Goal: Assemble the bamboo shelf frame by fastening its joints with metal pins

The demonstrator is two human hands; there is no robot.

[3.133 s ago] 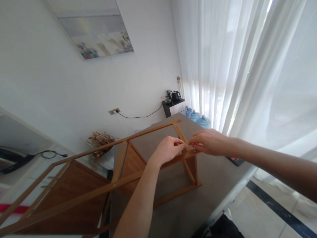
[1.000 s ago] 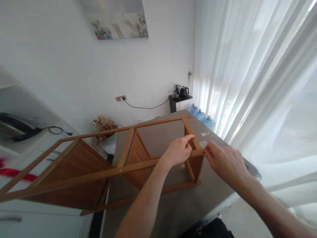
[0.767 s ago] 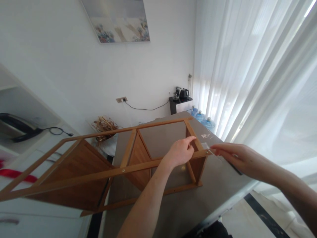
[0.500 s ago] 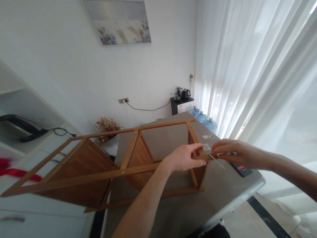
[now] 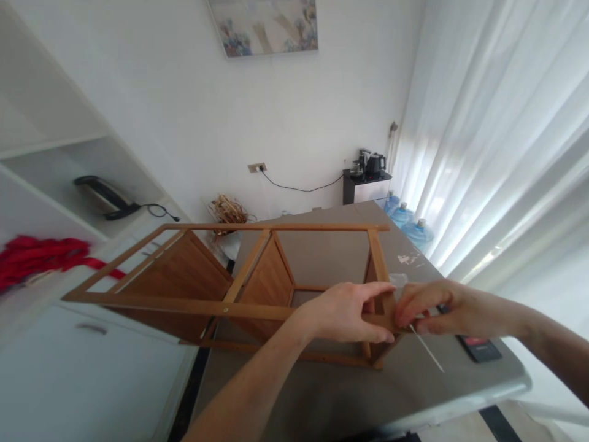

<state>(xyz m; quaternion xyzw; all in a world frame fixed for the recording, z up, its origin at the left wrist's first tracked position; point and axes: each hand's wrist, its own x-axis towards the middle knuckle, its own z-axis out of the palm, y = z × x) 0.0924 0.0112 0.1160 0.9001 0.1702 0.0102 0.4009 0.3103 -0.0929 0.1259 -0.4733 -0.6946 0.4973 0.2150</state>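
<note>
A wooden shelf frame [image 5: 239, 270] lies on its side across a grey table [image 5: 331, 393], its left end hanging past the table's edge. My left hand [image 5: 350, 310] grips the frame's near corner rail, fingers wrapped round the wood. My right hand [image 5: 432, 307] is pinched at that same corner on a thin white stick-like tool [image 5: 427, 348] that slants down toward the tabletop. A small clear plastic bag [image 5: 398, 279] lies on the table just behind the corner.
A black phone-like device [image 5: 478, 348] lies on the table near its right edge. White shelving [image 5: 55, 184] with red fabric [image 5: 41, 255] stands left. Sheer curtains [image 5: 506, 135], water bottles [image 5: 409, 221] and a kettle stand [image 5: 368, 178] are at the back right.
My view has swung left and down. My left hand slid from the upright rail onto the near corner. My right hand came in against the corner, still pinching the thin white tool.
</note>
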